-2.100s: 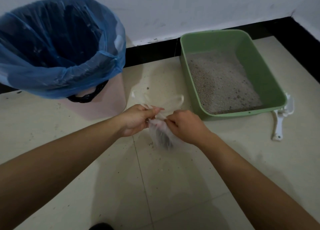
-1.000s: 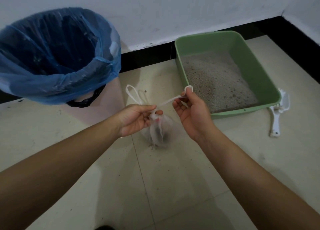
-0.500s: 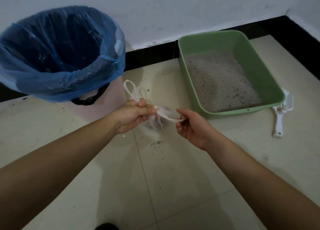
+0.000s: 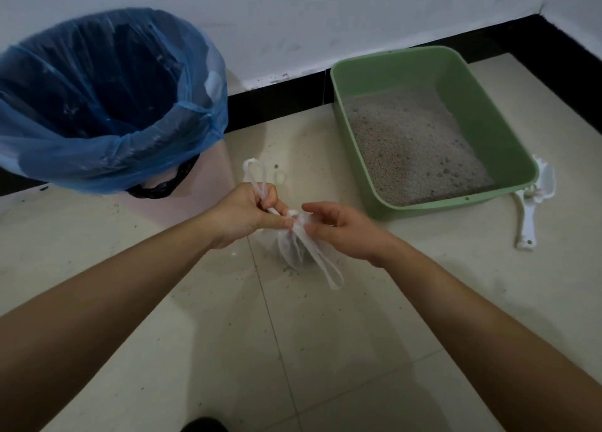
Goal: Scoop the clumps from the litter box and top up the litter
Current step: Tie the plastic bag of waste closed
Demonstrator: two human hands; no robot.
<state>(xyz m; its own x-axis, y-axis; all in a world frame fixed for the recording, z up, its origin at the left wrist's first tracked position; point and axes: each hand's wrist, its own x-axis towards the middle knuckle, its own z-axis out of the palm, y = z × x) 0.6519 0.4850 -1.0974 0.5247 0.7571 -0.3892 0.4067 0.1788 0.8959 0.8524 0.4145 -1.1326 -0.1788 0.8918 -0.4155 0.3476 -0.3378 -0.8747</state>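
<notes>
A small clear plastic bag [image 4: 291, 249] with dark clumps inside hangs just above the floor between my hands. My left hand [image 4: 242, 215] pinches one white handle loop, which sticks up past my fingers. My right hand [image 4: 342, 231] pinches the bag's gathered neck, and the other handle loop droops down below it. The green litter box [image 4: 488, 132] with grey litter stands at the right by the wall. A white scoop [image 4: 529, 213] lies on the floor against the box's right corner.
A pink bin lined with a blue bag [image 4: 107, 106] stands at the left by the wall, its mouth open. A black skirting [image 4: 280, 101] runs along the wall. Litter grains are scattered on the cream tiles under the bag.
My right hand let the stretched handle loop drop and came back in to the bag's neck. The left hand kept its hold on the other loop. The bag sank slightly.
</notes>
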